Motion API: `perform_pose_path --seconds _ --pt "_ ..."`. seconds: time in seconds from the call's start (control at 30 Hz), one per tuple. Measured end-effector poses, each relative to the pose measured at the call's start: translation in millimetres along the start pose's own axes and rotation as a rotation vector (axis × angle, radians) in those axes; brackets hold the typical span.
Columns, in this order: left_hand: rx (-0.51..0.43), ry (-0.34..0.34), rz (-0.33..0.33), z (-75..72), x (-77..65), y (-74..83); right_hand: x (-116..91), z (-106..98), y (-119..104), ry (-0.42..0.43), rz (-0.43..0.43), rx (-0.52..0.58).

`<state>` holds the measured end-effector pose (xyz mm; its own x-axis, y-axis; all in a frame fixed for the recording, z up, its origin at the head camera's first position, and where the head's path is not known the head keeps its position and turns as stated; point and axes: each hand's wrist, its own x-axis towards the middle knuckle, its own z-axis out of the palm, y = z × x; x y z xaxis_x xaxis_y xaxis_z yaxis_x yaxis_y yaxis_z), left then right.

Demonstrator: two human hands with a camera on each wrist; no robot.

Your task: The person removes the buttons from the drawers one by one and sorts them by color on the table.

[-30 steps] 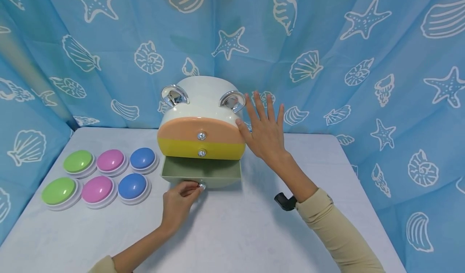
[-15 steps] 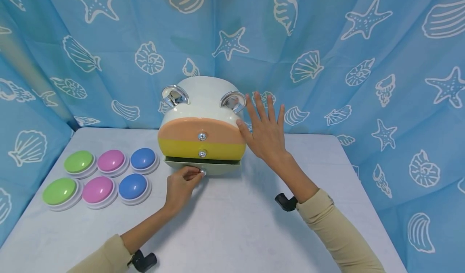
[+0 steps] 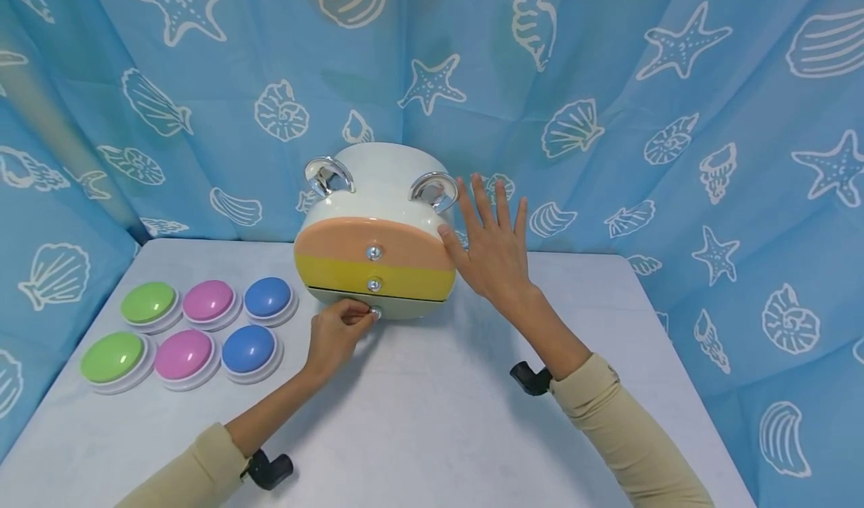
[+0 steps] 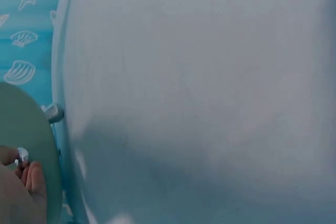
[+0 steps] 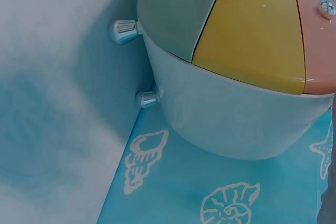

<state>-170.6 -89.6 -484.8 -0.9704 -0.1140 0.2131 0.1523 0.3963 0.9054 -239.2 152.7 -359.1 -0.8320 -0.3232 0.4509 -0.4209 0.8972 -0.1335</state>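
A small rounded white cabinet [image 3: 385, 185] stands at the back middle of the table, with orange [image 3: 337, 239] and yellow [image 3: 337, 272] drawers above a pale green bottom drawer [image 3: 415, 310]. My left hand [image 3: 334, 339] pinches the bottom drawer's silver knob [image 3: 376, 313] between thumb and fingers. In the left wrist view the fingers wrap the same knob [image 4: 22, 154] on the green front [image 4: 21, 116]. Flat along the cabinet's right side lies my right hand [image 3: 496, 260], fingers straight and spread. A thin dark line shows along the green drawer's top edge. The right wrist view shows the cabinet's side [image 5: 236, 114] and short silver feet [image 5: 125, 31].
Left of the cabinet are two rows of round push buttons: green [image 3: 111, 356], pink [image 3: 183, 354] and blue [image 3: 247, 348], on white bases. Two silver ear-like loops [image 3: 435, 191] rise from the cabinet top. A blue shell-print curtain [image 3: 472, 58] hangs behind the white table [image 3: 432, 433].
The green bottom drawer, pulled well out a second ago, has slid back in nearly flush. My left hand has moved away from me with its knob. The right hand has stayed in place.
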Motion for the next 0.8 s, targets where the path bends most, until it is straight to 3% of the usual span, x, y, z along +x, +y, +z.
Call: perform_pose_path --seconds 0.47,0.8 --pt "0.05 0.004 0.009 0.3 4.1 2.2 2.2 1.4 0.5 -0.007 0.005 0.005" --pt "0.019 -0.016 -0.025 1.2 3.6 1.5 2.9 1.1 0.9 -0.017 0.005 -0.011"
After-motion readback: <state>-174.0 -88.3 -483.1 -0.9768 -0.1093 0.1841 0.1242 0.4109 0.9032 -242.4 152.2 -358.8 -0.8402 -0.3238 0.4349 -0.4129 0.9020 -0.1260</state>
